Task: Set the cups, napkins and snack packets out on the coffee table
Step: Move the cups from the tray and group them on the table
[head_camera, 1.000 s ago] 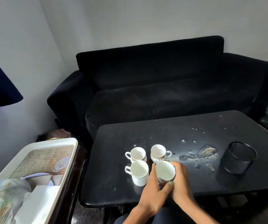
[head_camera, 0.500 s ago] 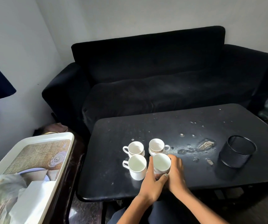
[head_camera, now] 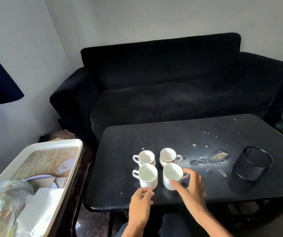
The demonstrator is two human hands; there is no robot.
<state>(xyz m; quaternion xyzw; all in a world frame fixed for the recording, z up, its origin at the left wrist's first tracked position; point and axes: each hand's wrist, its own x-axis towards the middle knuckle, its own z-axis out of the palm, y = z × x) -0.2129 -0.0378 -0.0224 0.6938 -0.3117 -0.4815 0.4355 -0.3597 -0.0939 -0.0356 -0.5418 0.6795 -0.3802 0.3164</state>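
Right hand (head_camera: 191,187) grip released beside near-right white ceramic cup (head_camera: 172,176) | left hand (head_camera: 141,200) loosely curled, empty, at black bench (head_camera: 120,168) front edge | withdraw slowly, avoiding cup handle.

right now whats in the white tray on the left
The white tray holds white napkins, a crinkly plastic packet and the edge of a pale plate on its woven-pattern floor. Whatever lies under the napkins and packet is covered.

4 white cups (head_camera: 157,166), gold-patterned bands; black table (head_camera: 120,168) w/ pale chipped patches; black mesh bin (head_camera: 252,166); black sofa (head_camera: 171,93); white tray (head_camera: 40,147), brown woven print
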